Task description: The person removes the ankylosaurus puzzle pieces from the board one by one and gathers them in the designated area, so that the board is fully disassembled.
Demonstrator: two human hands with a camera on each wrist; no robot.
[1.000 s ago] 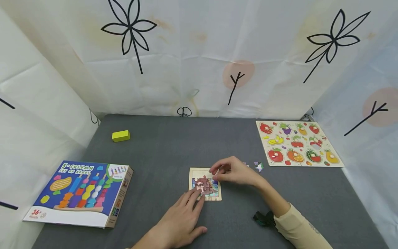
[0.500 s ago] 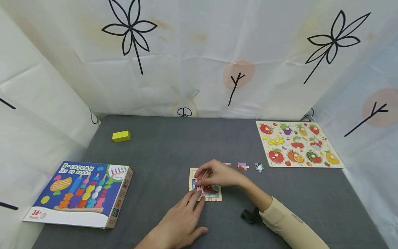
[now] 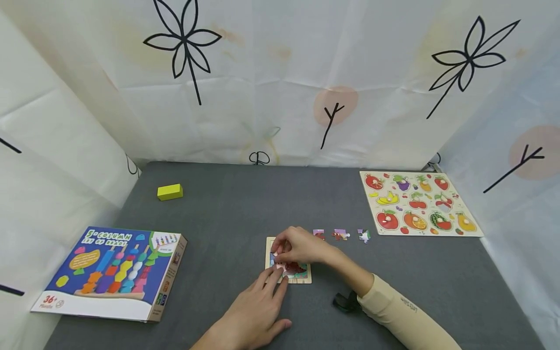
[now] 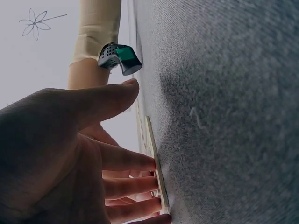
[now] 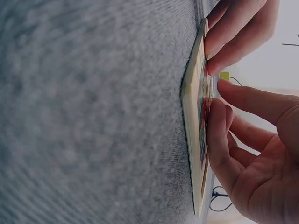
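A small wooden jigsaw board [image 3: 302, 280] with a pale frame lies mid-table, its picture partly hidden by both hands. My left hand [image 3: 255, 304] reaches in from the lower left, with extended fingertips resting on the board's near side. Over the far left part of the board, my right hand [image 3: 297, 245] pinches a jigsaw piece, mostly hidden by the fingers. The right wrist view shows the thumb and fingers of the right hand [image 5: 252, 144] close against the board's surface. Three loose jigsaw pieces [image 3: 341, 235] lie in a row beyond the right hand.
A fruit peg puzzle [image 3: 415, 204] lies at the back right. On the left is a blue bead-game box [image 3: 109, 272], with a yellow block [image 3: 169, 192] farther back. A black wrist device [image 3: 345, 302] sits by the right sleeve. White patterned cloth [image 3: 280, 97] surrounds the table.
My right hand has moved left from the board's right edge to its far left part with the piece, uncovering the loose pieces behind it. The left hand stays in place.
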